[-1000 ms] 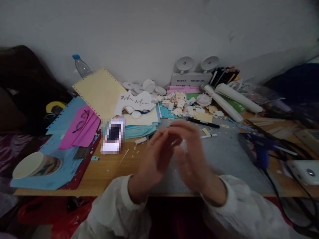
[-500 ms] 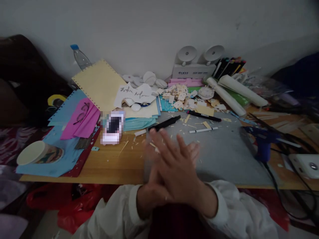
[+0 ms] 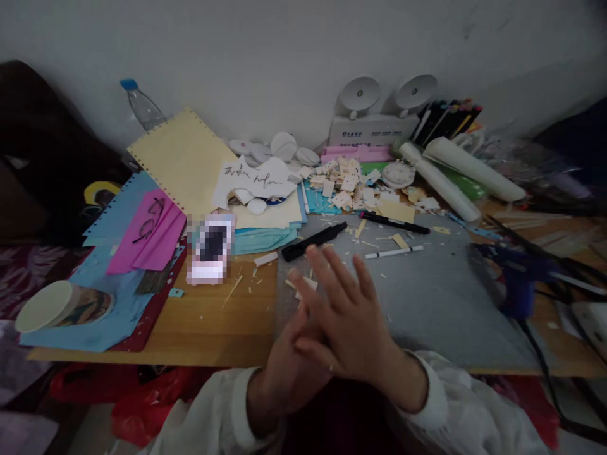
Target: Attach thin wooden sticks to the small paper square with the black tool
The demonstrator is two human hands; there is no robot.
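A paper cup (image 3: 45, 308) is seen lying on its side at nine o'clock from the hands, well apart. The left hand (image 3: 289, 370) is pressed palm to palm under the right hand (image 3: 348, 325), whose fingers are spread flat; nothing is held by either. A black marker (image 3: 313, 241) lies on the grey mat (image 3: 436, 297) at twelve o'clock (just beyond the fingertips, not touching). A white pen (image 3: 392, 253) is found at one o'clock, and a blue glue gun (image 3: 519, 278) at three o'clock, well apart.
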